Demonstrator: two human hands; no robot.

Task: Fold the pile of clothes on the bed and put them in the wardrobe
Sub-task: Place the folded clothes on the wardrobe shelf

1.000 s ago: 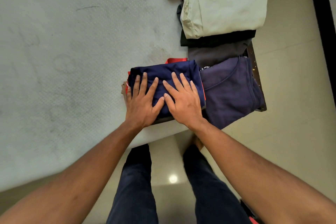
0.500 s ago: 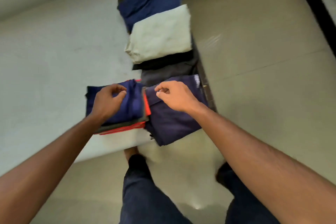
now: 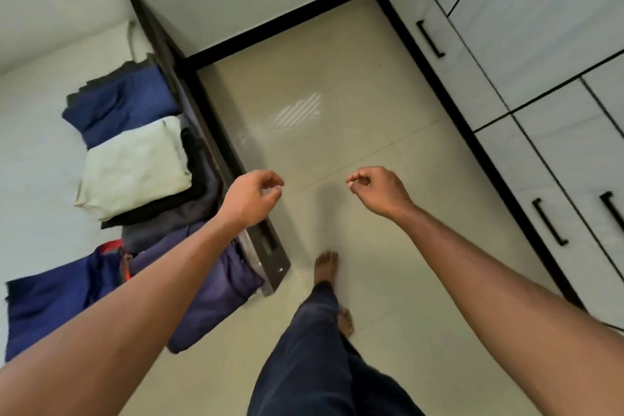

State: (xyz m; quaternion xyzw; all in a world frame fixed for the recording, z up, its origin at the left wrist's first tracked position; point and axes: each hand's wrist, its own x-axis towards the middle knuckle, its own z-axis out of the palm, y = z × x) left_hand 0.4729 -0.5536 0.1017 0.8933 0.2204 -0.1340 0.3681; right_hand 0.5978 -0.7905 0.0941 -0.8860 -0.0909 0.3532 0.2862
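Folded clothes lie in a row along the bed [image 3: 30,152] edge: a navy piece [image 3: 47,307] over a red one nearest me, a dark purple garment [image 3: 216,290] hanging off the corner, a pale green fold [image 3: 135,165] on black and grey pieces, and a blue fold [image 3: 125,101] at the far end. My left hand [image 3: 251,197] hovers above the bed frame edge, fingers loosely curled, holding nothing. My right hand [image 3: 376,191] hangs over the floor, also loosely curled and empty. The white wardrobe [image 3: 540,78] with black handles stands shut on the right.
Beige tiled floor [image 3: 337,132] runs between the bed and the wardrobe, with a black skirting along the walls. The dark wooden bed frame [image 3: 216,149] juts out at its corner. My legs and bare feet [image 3: 326,267] are on the tiles below.
Both hands have left the navy folded stack and lifted away empty. My view has swung right, from the bed towards the floor and wardrobe.
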